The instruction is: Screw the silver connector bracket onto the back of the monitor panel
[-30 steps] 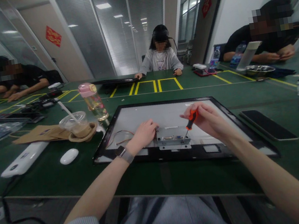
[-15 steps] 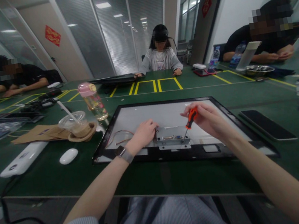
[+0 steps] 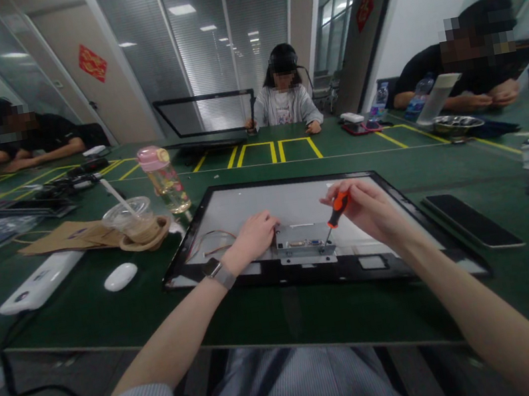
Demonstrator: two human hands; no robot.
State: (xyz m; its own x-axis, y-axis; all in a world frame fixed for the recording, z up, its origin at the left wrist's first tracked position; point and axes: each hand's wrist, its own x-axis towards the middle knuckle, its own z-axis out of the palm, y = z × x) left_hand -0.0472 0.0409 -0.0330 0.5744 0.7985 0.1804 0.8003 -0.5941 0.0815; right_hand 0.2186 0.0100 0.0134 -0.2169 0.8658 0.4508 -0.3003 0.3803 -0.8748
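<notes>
My right hand [image 3: 365,208] is closed round the orange and black handle of a screwdriver [image 3: 339,209]. Its thin shaft slants down to the left, and the tip meets the port side of a metal bracket box [image 3: 303,233] near its right end. My left hand [image 3: 256,234], a watch on its wrist, grips the left edge of that box; its fingertips are partly hidden. Beneath both lies a monitor panel [image 3: 245,201] with a black frame and a pale back. Thin cables [image 3: 214,235] run out to the left of my left hand.
Left of the panel are a pink-lidded bottle [image 3: 163,181], a plastic cup [image 3: 132,219] in a carton holder, a white mouse [image 3: 121,277] and a white power strip [image 3: 41,281]. A phone [image 3: 471,221] lies at the right. Across the table a person lifts a black frame [image 3: 207,114].
The person opposite has raised a black frame upright from the table. My hands, the screwdriver and the metal bracket box look almost unmoved.
</notes>
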